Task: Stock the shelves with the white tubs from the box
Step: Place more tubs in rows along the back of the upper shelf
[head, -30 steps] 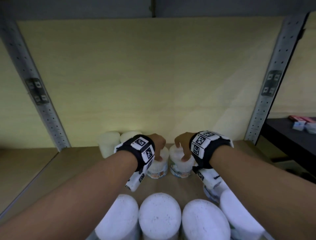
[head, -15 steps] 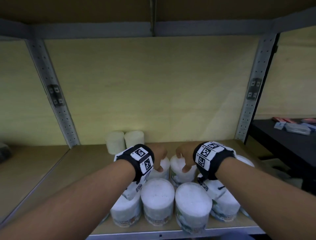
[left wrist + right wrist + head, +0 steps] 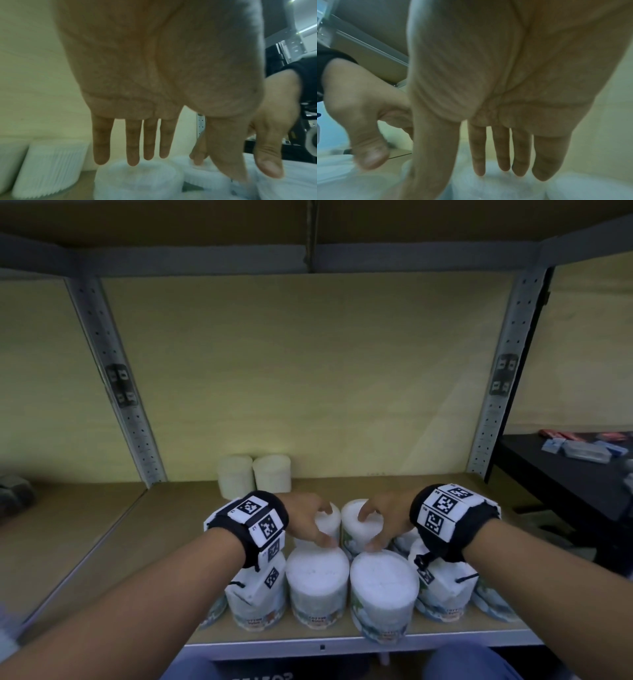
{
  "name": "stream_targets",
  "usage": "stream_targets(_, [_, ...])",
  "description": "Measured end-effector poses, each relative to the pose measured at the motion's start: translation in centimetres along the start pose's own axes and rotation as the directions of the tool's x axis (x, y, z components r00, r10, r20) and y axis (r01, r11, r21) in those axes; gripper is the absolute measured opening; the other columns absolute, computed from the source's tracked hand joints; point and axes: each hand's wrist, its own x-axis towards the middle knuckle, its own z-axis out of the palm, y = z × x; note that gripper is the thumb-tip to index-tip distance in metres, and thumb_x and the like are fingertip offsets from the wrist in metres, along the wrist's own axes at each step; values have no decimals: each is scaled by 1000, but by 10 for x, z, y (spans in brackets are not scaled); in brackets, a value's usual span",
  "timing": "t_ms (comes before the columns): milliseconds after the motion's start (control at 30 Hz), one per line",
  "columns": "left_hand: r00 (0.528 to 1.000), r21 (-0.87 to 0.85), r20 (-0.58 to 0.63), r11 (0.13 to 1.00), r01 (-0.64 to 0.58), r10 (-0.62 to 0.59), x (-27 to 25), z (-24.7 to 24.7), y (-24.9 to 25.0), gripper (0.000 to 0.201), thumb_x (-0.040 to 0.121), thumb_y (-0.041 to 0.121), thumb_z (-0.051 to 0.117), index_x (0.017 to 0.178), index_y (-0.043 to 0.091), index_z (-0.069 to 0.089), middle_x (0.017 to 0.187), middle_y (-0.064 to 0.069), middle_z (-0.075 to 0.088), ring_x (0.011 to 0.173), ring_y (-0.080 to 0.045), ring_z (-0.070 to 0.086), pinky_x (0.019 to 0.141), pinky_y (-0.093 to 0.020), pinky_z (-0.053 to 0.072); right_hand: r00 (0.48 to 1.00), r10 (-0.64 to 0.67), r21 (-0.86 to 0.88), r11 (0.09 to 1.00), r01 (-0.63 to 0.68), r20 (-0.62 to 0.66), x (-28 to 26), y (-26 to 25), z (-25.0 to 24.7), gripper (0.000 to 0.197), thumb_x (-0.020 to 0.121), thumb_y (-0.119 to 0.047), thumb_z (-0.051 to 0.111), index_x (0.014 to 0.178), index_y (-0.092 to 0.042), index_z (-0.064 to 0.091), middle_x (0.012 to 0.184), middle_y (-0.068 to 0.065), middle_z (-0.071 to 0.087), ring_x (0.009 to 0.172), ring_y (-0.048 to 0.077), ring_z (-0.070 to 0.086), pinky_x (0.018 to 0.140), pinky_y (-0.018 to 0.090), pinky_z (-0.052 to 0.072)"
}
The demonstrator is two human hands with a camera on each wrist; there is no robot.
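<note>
Several white tubs stand on the wooden shelf [image 3: 164, 542]. My left hand [image 3: 322, 527] hovers over the lid of a second-row tub [image 3: 335, 520]; the right hand [image 3: 368, 531] does the same over the neighbouring tub [image 3: 352, 508]. The left wrist view shows straight fingers [image 3: 133, 148] hanging just above that tub [image 3: 137, 178], gripping nothing. In the right wrist view the fingers [image 3: 503, 148] also hang straight over a tub [image 3: 496, 188]. Front-row tubs [image 3: 317, 587] [image 3: 383, 594] stand just before the hands. Two more tubs [image 3: 236, 475] [image 3: 273, 474] stand at the back wall.
Perforated metal uprights [image 3: 130, 412] [image 3: 496, 392] flank the bay, and an upper shelf [image 3: 308, 258] hangs low overhead. The shelf's metal front edge [image 3: 322, 645] lies close to me. A black table [image 3: 561, 474] with small packets is to the right. Bare board lies left of the tubs.
Both hands, earlier curled on the two tubs' tops, now have straight fingers. My view has pulled back, so the front row and the shelf edge show.
</note>
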Motion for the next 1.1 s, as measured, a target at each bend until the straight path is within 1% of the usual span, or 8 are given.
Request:
stream_targets(67, [999, 56, 46, 998, 3, -6, -1, 5, 0, 91, 78, 56, 67, 149, 18, 25, 156, 1, 28, 139, -21, 35, 113, -35, 34, 999, -4, 3, 1000, 4, 36, -4, 1, 0, 89, 72, -45, 78, 146, -24, 33, 155, -2, 29, 140, 22, 34, 114, 40, 34])
stream_targets(167, [1000, 70, 22, 998, 6, -7, -1, 11, 2, 95, 76, 51, 72, 150, 17, 24, 156, 0, 26, 140, -21, 33, 113, -34, 33, 999, 2, -5, 1000, -1, 38, -5, 0, 3, 94, 71, -37, 82, 148, -24, 28, 156, -1, 23, 142, 24, 29, 115, 43, 33])
stream_targets(267, [1000, 46, -12, 999, -4, 5, -3, 15, 2, 92, 76, 46, 74, 149, 16, 26, 155, -1, 28, 139, -22, 35, 112, -35, 34, 1000, -11, -16, 1000, 11, -3, -3, -1, 9, 94, 71, -34, 82, 147, -23, 29, 156, 1, 26, 141, 25, 32, 114, 43, 34])
stream_targets(433, [999, 33, -47, 999, -11, 13, -4, 17, 0, 87, 78, 43, 73, 148, 15, 30, 155, -2, 29, 139, -23, 34, 113, -36, 32, 998, -50, 2, 999, 50, -43, -5, 1, 10, 85, 74, -28, 80, 145, -19, 34, 154, 3, 29, 139, 25, 34, 113, 38, 34])
stream_targets(667, [998, -9, -61, 1000, -14, 14, -3, 16, -1, 84, 77, 40, 75, 146, 12, 34, 152, -2, 35, 137, -22, 38, 111, -34, 35, 991, -70, 5, 997, 71, -113, -3, 1, 12, 73, 76, -25, 78, 140, -17, 43, 147, 5, 41, 132, 25, 44, 106, 35, 41])
stream_targets(900, [998, 4, -61, 1000, -20, 20, -4, 15, 1, 81, 80, 38, 73, 146, 12, 33, 152, -2, 34, 137, -22, 37, 109, -32, 33, 990, -65, 10, 998, 66, -126, -3, 2, 12, 70, 78, -25, 77, 139, -18, 45, 146, 4, 42, 131, 24, 45, 103, 32, 40])
stream_targets(1033, [999, -20, -39, 1000, -20, 20, -3, 14, 0, 82, 81, 38, 72, 147, 12, 32, 153, -2, 31, 139, -21, 34, 110, -31, 31, 995, -52, 7, 999, 53, -81, -3, 0, 8, 71, 78, -27, 77, 140, -18, 43, 146, 5, 41, 130, 25, 46, 105, 34, 41])
stream_targets(1100, [999, -38, -29, 999, -15, 14, -3, 12, -3, 79, 82, 40, 71, 146, 14, 34, 152, -1, 32, 138, -21, 36, 110, -31, 33, 998, -46, 7, 999, 47, -53, -3, -2, 5, 71, 79, -28, 76, 141, -18, 42, 147, 5, 40, 129, 26, 47, 106, 36, 43])
